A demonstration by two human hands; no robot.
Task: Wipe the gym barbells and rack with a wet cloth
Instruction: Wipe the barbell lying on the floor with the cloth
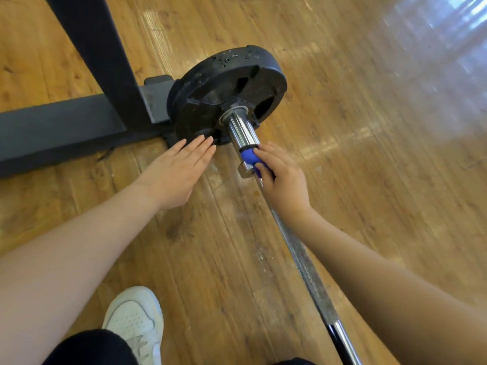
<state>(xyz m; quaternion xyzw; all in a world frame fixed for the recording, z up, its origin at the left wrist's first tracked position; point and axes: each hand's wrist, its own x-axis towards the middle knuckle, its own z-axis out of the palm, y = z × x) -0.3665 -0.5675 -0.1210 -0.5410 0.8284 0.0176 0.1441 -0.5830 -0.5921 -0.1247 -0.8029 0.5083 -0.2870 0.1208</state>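
Note:
A barbell lies slanted across the wooden floor, its chrome sleeve running into a black weight plate beaded with water drops. My right hand grips a blue cloth wrapped round the sleeve's near end. My left hand is flat with straight fingers, its fingertips touching the plate's lower edge. The black metal rack stands just left of the plate, with its base bar on the floor.
My white shoe and a dark trouser leg are at the bottom left. Wooden floor stretches to the right, with bright glare at the top right.

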